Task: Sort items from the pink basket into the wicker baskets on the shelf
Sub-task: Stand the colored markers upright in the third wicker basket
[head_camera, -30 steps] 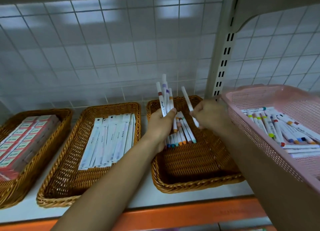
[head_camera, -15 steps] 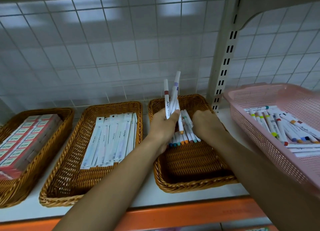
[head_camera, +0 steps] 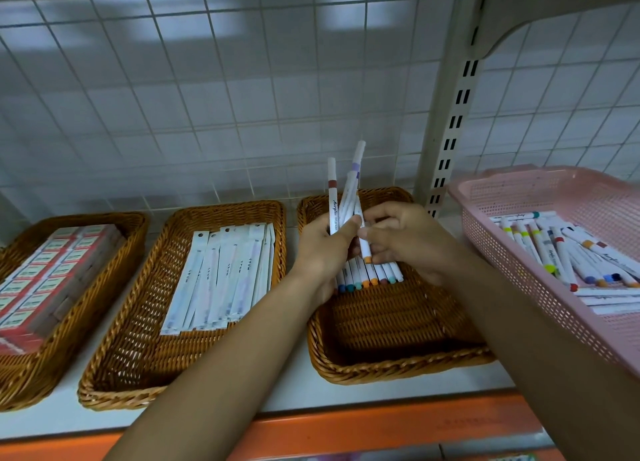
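My left hand (head_camera: 322,249) grips a small bunch of white markers (head_camera: 346,190) that stick upward over the right wicker basket (head_camera: 388,367). Beside it, my right hand (head_camera: 408,242) pinches one orange-tipped marker (head_camera: 364,249) out of that bunch, its tip pointing down. A row of markers (head_camera: 370,277) lies in the back half of this basket, partly hidden by both hands. The pink basket (head_camera: 519,252) stands at the right with several markers (head_camera: 561,252) inside.
The middle wicker basket (head_camera: 131,363) holds flat white packets (head_camera: 225,273). The left wicker basket (head_camera: 27,374) holds red-and-white boxes (head_camera: 45,273). A slotted shelf upright (head_camera: 450,114) rises between the right wicker basket and the pink basket. An orange shelf edge (head_camera: 346,433) runs along the front.
My right hand set a marker down in the basket, then came left to the bunch and took hold of an orange-tipped one. My left hand stayed over the basket.
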A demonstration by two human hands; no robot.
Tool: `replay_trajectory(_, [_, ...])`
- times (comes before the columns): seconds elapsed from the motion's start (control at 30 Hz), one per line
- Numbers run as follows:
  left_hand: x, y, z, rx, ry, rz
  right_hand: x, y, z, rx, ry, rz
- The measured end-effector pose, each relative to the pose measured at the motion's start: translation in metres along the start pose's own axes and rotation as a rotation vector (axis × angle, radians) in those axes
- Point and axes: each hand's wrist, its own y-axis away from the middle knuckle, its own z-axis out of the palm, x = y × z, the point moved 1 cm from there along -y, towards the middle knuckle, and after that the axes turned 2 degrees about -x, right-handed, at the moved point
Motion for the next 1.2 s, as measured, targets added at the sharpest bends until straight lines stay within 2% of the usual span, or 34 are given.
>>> replay_trajectory(0.07, [-0.001, 0.000, 0.000, -0.003, -0.012, -0.001, 0.000, 0.000, -0.003, -0.003, -0.001, 0.012])
replay_trajectory(0.13, [0.000, -0.001, 0.000, 0.009, 0.018, -0.006, 0.001, -0.003, -0.007, 0.093, 0.088, 0.028])
replay_trajectory(0.2, [0.001, -0.001, 0.000, 0.029, 0.079, -0.022, 0.005, -0.013, -0.017, 0.273, 0.516, 0.016])
replay_trajectory(0.27, [0.002, 0.000, 0.000, 0.039, 0.083, -0.040, 0.008, -0.018, -0.021, 0.341, 0.970, 0.013])
replay_trajectory(0.33, [0.003, 0.001, 0.001, 0.029, 0.048, -0.045, 0.012, -0.018, -0.018, 0.302, 1.132, 0.039])
replay_trajectory(0.4, [0.003, 0.001, 0.002, 0.022, -0.009, -0.036, 0.014, -0.015, -0.010, 0.255, 1.185, 0.054])
replay_trajectory(0.53, [0.002, 0.002, 0.002, 0.000, -0.104, -0.030, 0.017, -0.016, -0.002, 0.229, 1.211, 0.065])
replay_trajectory(0.7, [0.002, 0.003, 0.001, 0.012, -0.059, -0.063, 0.020, -0.019, -0.003, 0.224, 1.167, 0.063])
replay_trajectory(0.77, [0.002, 0.003, 0.001, 0.004, -0.038, -0.058, 0.020, -0.023, -0.005, 0.266, 1.094, -0.041])
replay_trajectory(0.87, [0.002, 0.003, 0.001, -0.001, -0.019, -0.026, 0.009, -0.020, -0.006, 0.338, 0.871, -0.290])
replay_trajectory(0.97, [0.003, 0.005, 0.001, 0.008, -0.057, -0.007, -0.003, -0.014, -0.004, 0.336, 0.782, -0.461])
replay_trajectory(1.07, [0.004, 0.007, 0.000, -0.010, -0.082, 0.003, -0.005, -0.012, -0.004, 0.298, 0.758, -0.469])
replay_trajectory(1.13, [0.005, 0.009, 0.000, -0.032, -0.069, 0.005, -0.002, -0.014, -0.006, 0.337, 0.772, -0.454])
replay_trajectory(1.2, [0.004, 0.009, 0.001, -0.025, -0.079, 0.023, 0.001, -0.016, -0.004, 0.387, 0.634, -0.408])
